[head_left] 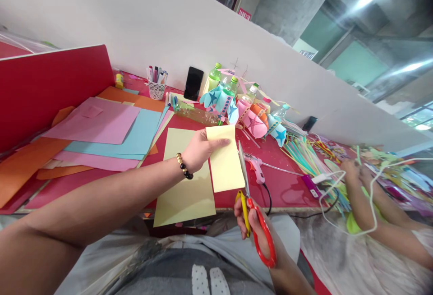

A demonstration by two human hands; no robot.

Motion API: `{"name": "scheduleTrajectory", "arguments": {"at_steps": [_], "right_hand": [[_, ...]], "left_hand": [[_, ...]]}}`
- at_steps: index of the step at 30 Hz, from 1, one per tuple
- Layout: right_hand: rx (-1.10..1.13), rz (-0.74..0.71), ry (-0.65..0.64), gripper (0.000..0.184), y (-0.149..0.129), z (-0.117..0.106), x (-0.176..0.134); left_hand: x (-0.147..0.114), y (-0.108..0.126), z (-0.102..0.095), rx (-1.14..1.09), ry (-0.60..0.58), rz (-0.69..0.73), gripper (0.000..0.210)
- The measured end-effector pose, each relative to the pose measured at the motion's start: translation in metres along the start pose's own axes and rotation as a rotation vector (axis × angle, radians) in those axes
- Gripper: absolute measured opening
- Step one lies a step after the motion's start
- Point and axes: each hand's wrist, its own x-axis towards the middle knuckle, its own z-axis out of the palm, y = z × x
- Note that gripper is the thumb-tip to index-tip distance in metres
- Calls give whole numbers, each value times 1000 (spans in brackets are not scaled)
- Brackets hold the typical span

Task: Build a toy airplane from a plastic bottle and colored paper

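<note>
My left hand (200,150), with a beaded bracelet at the wrist, grips a narrow pale yellow piece of paper (226,168) by its upper part, thumb on top. In my right hand (259,227) is a pair of scissors (264,236) with one red and one yellow handle loop. Their blades point up along the right edge of the held paper; whether they touch it I cannot tell. Under my left hand, a larger pale yellow sheet (189,195) lies on the red table (287,186) and reaches past its front edge.
Coloured paper sheets (91,123) are stacked at left, near a pen cup (157,89) and a phone (194,83). Decorated bottles (248,101) stand along the back. A pink glue gun (257,168) lies right of the scissors. Another person's hands (355,173) are among strips at far right.
</note>
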Motion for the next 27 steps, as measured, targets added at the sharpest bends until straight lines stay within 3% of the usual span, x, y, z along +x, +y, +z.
{"name": "scheduleTrajectory", "arguments": {"at_steps": [14,27], "right_hand": [[-11,5,-6,44,4,0,4],[-77,-60,-9,42,14,0,6]], "left_hand": [[-6,2,6,82,-22,-40,39],[-9,-1,9,20,-14,-97,39]]}}
